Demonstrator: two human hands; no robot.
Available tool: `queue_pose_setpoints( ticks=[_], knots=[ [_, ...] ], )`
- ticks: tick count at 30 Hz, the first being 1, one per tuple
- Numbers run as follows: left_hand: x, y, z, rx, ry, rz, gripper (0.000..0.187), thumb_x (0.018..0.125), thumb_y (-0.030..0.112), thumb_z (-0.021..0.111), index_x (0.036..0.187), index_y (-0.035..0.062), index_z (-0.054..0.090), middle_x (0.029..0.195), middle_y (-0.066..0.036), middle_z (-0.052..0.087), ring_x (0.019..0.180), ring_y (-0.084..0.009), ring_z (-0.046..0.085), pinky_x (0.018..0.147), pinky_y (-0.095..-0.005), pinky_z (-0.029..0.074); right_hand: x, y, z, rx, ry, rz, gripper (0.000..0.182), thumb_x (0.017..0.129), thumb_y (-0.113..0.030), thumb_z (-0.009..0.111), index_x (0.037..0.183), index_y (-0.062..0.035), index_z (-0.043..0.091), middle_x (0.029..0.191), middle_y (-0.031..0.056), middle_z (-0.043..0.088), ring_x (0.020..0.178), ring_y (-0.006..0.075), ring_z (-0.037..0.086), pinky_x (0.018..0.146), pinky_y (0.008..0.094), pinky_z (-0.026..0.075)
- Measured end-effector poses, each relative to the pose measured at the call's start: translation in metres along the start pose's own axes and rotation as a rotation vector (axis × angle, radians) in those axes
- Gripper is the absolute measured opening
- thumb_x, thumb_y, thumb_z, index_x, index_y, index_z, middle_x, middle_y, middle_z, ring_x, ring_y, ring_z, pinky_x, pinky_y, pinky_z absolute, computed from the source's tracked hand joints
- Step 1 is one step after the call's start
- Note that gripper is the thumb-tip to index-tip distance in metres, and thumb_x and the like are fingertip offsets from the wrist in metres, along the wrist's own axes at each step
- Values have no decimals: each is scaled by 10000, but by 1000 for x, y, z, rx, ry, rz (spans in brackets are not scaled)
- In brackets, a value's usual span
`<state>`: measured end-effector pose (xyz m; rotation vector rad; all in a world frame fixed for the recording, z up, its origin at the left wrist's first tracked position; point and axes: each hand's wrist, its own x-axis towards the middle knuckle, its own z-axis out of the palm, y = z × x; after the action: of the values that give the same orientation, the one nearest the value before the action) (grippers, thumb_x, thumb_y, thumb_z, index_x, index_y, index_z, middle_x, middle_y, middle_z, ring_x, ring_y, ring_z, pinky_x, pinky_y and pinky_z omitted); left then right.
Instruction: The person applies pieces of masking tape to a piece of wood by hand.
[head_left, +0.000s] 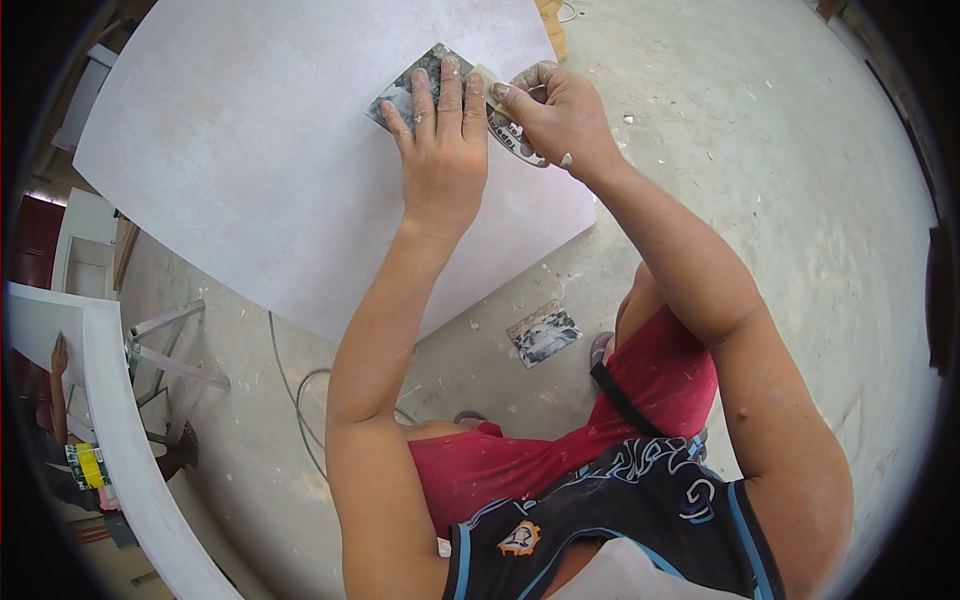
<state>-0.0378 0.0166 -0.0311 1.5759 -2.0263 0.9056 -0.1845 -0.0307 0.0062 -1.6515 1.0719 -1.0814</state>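
Observation:
My left hand (443, 165) lies flat with its fingers spread over a dark, putty-smeared square plate (393, 98) on the large white panel (270, 150). Pinched in my right hand (568, 118) is a scraper (517, 143) with a pale handle bearing black lettering. The scraper's pale end is at the plate's right edge, close to my left fingertips; whether they touch is not clear. Whitish putty coats the fingers of both hands.
Another smeared square plate (544, 333) lies on the concrete floor near my foot. A cable (300, 400) curls below the panel. At left, a person's hand (60, 355) rests on a white curved-looking panel (105, 370), near a metal stand (175, 345).

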Motion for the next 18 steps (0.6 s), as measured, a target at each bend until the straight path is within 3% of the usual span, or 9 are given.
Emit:
queue_pose_setpoints(
  ticks=[3, 5, 9, 12, 14, 15, 17, 18],
  knots=[
    [2, 1, -3, 19, 3, -14, 485, 860, 94, 548, 1336, 23, 486, 1450, -200, 373, 1332, -429, 342, 1029, -712, 194, -1, -3, 2, 51, 24, 14, 240, 867, -199, 621, 852, 39, 596, 626, 119, 640, 439, 124, 579, 424, 275, 446],
    [2, 1, -6, -23, -23, -30, 504, 885, 35, 502, 1383, 26, 425, 1465, -188, 358, 1351, -428, 317, 1040, -688, 209, -1, -3, 0, 43, 1, 14, 251, 859, -209, 630, 846, 41, 612, 640, 127, 648, 483, 144, 601, 468, 290, 468],
    [-3, -1, -2, -35, -2, 2, 493, 878, 35, 519, 1366, 32, 451, 1460, -188, 366, 1345, -423, 331, 1030, -680, 243, 8, 13, 2, -61, 45, -67, 288, 849, -241, 634, 841, 47, 642, 663, 135, 659, 559, 172, 627, 531, 310, 487],
    [-5, 1, 1, -64, 6, 13, 482, 870, 29, 530, 1348, 31, 473, 1452, -188, 379, 1334, -413, 355, 1024, -668, 271, 6, 5, -1, -100, -68, 41, 315, 841, -270, 629, 847, 43, 670, 687, 140, 668, 608, 192, 633, 581, 327, 494],
    [-5, 4, -1, -28, -13, -12, 468, 860, 12, 529, 1326, 30, 491, 1384, -184, 465, 1280, -389, 439, 1030, -573, 354, 7, 8, 1, -197, -24, -47, 316, 847, -275, 614, 862, 34, 682, 688, 151, 665, 590, 199, 620, 586, 333, 491],
    [-5, 5, 1, -29, -16, -9, 468, 860, 12, 529, 1326, 30, 491, 1384, -184, 465, 1280, -389, 439, 1030, -573, 354, 7, 10, 2, -195, -22, -43, 316, 847, -275, 614, 862, 34, 682, 688, 151, 665, 590, 199, 620, 586, 333, 491],
    [-5, 4, 7, -164, 61, -42, 438, 847, -7, 524, 1283, 34, 527, 1273, -171, 565, 1160, -358, 557, 965, -450, 464, 6, 11, 5, -198, -63, -68, 305, 846, -249, 611, 906, 42, 678, 707, 124, 669, 604, 166, 615, 586, 311, 487],
    [-3, 3, 5, -163, 61, -45, 438, 847, -7, 524, 1283, 34, 527, 1273, -171, 565, 1160, -358, 557, 965, -450, 464, 7, 10, 4, -199, -65, -69, 305, 846, -249, 611, 906, 42, 678, 707, 124, 669, 604, 166, 615, 586, 311, 487]
  ],
)
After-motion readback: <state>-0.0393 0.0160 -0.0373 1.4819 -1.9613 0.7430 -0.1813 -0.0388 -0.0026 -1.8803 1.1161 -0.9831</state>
